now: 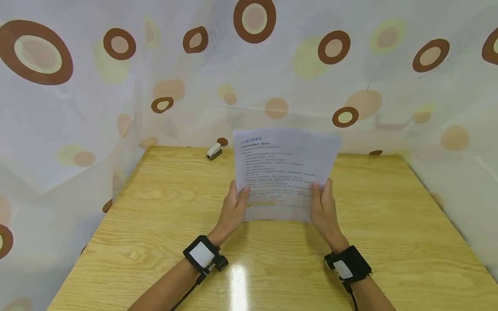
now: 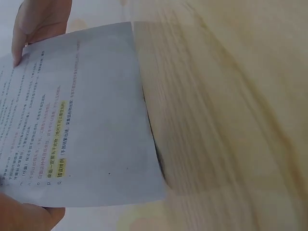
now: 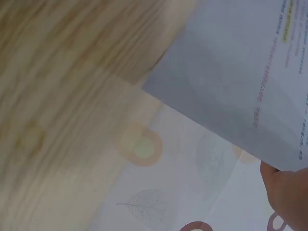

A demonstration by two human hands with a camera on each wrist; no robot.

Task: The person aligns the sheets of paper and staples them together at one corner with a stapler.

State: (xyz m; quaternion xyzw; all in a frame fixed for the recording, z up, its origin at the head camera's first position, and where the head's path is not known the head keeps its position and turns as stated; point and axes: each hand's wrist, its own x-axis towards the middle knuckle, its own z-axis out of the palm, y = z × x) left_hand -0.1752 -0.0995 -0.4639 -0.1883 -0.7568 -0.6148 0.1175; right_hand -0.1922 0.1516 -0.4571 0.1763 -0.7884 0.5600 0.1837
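A printed sheet of paper (image 1: pixel 284 172) is held up over the table by both hands, its text side toward me. My left hand (image 1: pixel 232 209) pinches the left edge, thumb on the printed face and fingers behind. On the opposite edge my right hand (image 1: pixel 324 211) pinches the paper the same way. Lines of small print and a yellow highlighted passage (image 2: pixel 61 139) show near the bottom of the page in the left wrist view. In the right wrist view, a lower corner of the paper (image 3: pixel 207 82) juts out past the right hand (image 3: pixel 288 195). Whether more sheets lie behind is hidden.
A small white and grey stapler (image 1: pixel 214 151) lies at the table's far edge, left of the paper. The wooden table (image 1: pixel 163 224) meets a patterned curtain (image 1: pixel 202 86) at the back and sides. Each wrist wears a strapped camera with a cable.
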